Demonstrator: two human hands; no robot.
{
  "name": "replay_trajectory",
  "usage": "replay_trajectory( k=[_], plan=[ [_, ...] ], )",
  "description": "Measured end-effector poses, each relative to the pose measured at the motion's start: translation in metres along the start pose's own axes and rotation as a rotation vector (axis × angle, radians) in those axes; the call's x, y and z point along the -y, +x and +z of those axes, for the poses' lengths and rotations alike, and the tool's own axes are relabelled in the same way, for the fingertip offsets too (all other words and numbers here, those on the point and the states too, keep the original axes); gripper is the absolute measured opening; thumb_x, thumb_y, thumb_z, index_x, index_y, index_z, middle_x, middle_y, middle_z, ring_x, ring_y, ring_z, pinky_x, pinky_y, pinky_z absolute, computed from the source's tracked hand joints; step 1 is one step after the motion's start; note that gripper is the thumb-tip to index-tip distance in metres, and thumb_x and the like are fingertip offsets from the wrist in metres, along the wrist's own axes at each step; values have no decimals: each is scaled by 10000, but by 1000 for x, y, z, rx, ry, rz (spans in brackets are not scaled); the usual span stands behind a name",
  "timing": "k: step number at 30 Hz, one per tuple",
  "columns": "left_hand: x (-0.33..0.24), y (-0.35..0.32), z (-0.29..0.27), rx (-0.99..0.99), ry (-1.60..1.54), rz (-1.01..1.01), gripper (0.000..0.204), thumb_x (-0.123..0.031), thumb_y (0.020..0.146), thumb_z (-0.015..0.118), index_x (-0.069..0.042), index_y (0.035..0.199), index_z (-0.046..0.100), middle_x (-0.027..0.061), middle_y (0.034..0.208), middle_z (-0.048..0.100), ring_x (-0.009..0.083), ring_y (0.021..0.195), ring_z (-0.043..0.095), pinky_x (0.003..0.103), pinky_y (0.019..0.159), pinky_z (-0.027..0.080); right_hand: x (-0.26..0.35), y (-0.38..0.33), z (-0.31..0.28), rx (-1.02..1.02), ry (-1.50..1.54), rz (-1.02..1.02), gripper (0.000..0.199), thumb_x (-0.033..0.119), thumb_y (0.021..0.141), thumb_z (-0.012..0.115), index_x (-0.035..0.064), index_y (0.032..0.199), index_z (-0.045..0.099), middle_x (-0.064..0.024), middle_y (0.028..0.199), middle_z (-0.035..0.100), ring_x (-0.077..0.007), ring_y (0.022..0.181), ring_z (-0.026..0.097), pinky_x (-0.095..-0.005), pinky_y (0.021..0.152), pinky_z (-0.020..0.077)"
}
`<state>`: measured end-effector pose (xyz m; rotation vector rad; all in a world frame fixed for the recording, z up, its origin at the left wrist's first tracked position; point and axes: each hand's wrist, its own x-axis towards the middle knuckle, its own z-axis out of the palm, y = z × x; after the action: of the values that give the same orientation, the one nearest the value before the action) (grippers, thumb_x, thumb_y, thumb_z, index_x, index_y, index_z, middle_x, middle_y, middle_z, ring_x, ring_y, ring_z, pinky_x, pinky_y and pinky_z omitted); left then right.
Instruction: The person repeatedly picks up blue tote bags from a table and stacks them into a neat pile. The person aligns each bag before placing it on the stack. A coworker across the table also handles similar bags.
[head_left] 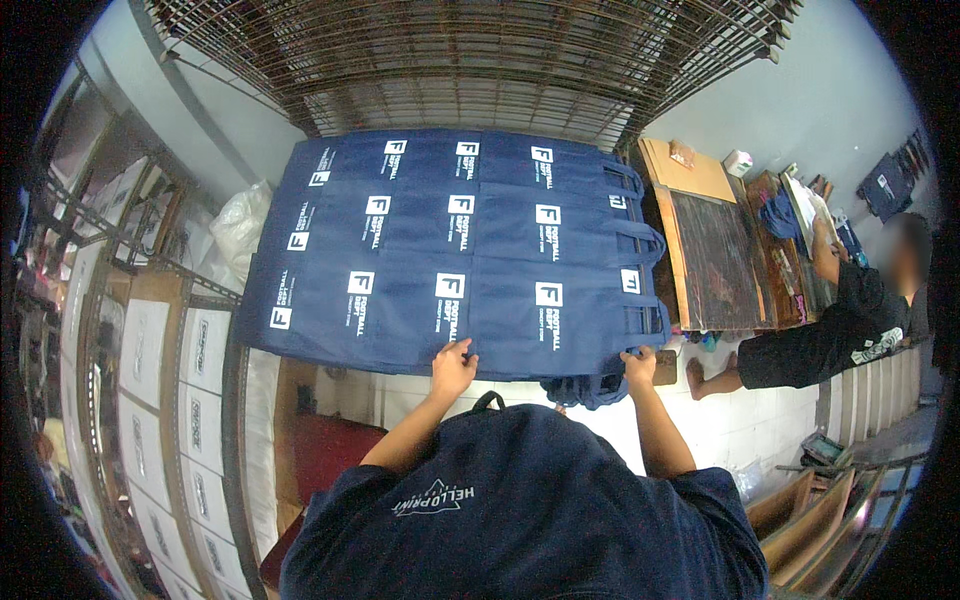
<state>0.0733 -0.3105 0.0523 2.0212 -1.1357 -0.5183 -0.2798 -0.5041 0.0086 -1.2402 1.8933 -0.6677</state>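
Rows of navy tote bags (410, 260) with white prints lie flat and overlapping on a wide table, their handles mostly toward the right end. At the near edge, my left hand (454, 369) has its fingers curled on the border of a navy tote bag (500, 330). My right hand (639, 366) pinches the same front row near its handle end, below the loops. Both forearms reach in from below. More dark navy fabric (588, 391) hangs bunched under the table edge between my hands; its kind is partly hidden.
A rusty wire rack (470, 60) overhangs the far side. At right stand a dark board with a wooden edge (715, 260) and a co-worker (850, 330) reaching to a bench. White boxes (205, 430) line the left shelves; a translucent plastic bag (238, 230) sits beside the table.
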Motion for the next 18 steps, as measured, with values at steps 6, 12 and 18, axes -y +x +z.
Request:
replay_trajectory(
  k=[6, 12, 18],
  plan=[
    [-1, -2, 0, 7, -5, -4, 354, -110, 719, 665, -22, 1058, 615, 139, 868, 608, 257, 685, 626, 367, 652, 505, 23, -22, -3, -34, 127, -12, 509, 31, 624, 715, -66, 1084, 519, -132, 833, 611, -222, 775, 587, -327, 740, 451],
    [-5, -4, -5, 16, 7, -9, 347, -107, 721, 660, -27, 1056, 617, 135, 881, 608, 260, 701, 631, 369, 661, 504, 25, -28, -4, -47, 133, 3, 606, 33, 635, 716, -63, 1186, 484, -139, 852, 616, -228, 780, 592, -321, 749, 451],
    [2, -2, -1, 8, 5, -2, 347, -109, 711, 674, -41, 1048, 621, 131, 886, 618, 272, 708, 630, 380, 663, 502, 8, -17, -3, -7, -19, 0, 679, 98, 648, 727, -73, 1238, 439, -193, 1054, 586, -286, 968, 573, -351, 851, 434]
  ],
)
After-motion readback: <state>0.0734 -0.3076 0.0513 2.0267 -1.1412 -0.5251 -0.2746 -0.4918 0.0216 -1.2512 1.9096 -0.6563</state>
